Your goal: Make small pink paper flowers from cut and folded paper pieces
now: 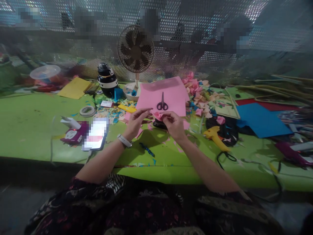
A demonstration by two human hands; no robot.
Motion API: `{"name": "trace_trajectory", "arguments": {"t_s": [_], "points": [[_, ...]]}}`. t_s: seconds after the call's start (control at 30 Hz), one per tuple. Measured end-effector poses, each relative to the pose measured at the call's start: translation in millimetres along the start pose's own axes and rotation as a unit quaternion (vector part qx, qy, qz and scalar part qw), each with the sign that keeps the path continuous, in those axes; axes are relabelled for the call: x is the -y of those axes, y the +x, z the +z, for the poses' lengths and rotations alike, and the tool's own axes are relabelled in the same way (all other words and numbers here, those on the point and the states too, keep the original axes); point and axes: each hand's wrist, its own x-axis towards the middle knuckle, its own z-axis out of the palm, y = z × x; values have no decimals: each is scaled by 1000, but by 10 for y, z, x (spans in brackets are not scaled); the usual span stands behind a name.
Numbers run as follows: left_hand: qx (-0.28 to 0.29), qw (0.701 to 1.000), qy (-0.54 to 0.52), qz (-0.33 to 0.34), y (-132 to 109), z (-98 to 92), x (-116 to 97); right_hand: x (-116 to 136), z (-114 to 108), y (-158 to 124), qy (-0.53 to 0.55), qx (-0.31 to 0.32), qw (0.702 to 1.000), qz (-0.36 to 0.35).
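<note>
The pink paper piece (157, 115) is up between the two hands, in front of the person; take it as the centre of the clock, with twelve pointing away from the body. The right hand (174, 126) pinches it from the three o'clock side, thumb and fingertips closed on the paper. The left hand (135, 123) comes in from nine, fingers bent and tips at the paper's near edge; I cannot tell whether they grip it or only brush it.

The step in hand looks like shaping this small piece by finger, since the scissors (162, 98) lie untouched at twelve on the pink sheet (174, 93). The next move seems to call for a steady right pinch while the left fingertips work the edge, gently enough not to crush the paper.

At two o'clock is a heap of folded paper pieces (194, 89). The yellow glue gun (220, 138) lies between three and four, well apart from the right hand. A pen (147, 149) lies between six and seven on the green table (127, 160).
</note>
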Motion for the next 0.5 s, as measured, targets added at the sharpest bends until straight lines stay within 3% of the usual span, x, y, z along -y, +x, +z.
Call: {"name": "trace_trajectory", "arguments": {"t_s": [0.27,0.5], "points": [[-8,999,-27,-19,-2,21,17,4,-9,-6,-12,11,1000,3],[-5,1000,-13,-13,5,12,39,7,-34,-10,-87,9,994,-58]]}}
